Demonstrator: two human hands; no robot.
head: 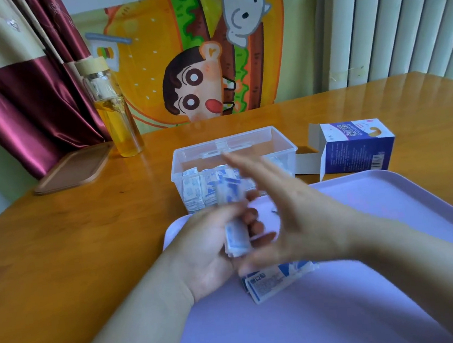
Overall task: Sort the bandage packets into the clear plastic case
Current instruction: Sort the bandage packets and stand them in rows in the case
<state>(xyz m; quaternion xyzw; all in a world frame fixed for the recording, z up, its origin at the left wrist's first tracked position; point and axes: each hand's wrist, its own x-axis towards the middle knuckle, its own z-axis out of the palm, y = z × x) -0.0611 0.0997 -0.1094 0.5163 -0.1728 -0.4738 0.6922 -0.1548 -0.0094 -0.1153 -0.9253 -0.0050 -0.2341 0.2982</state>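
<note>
My left hand (209, 248) grips an upright stack of white-and-blue bandage packets (233, 222) above the near left corner of the lilac tray (378, 281). My right hand (291, 214) hovers just right of the stack, fingers spread and blurred, holding nothing that I can see. A few more packets (274, 280) lie on the tray under my hands. Behind them stands the clear plastic case (189, 161), lid off, with several packets standing inside along its front wall.
An opened blue-and-white bandage box (358, 151) lies right of the case. A glass bottle of yellow liquid (117, 113) and a brown wooden tray (75, 168) stand at the back left of the wooden table. Curtain and a cartoon cloth hang behind.
</note>
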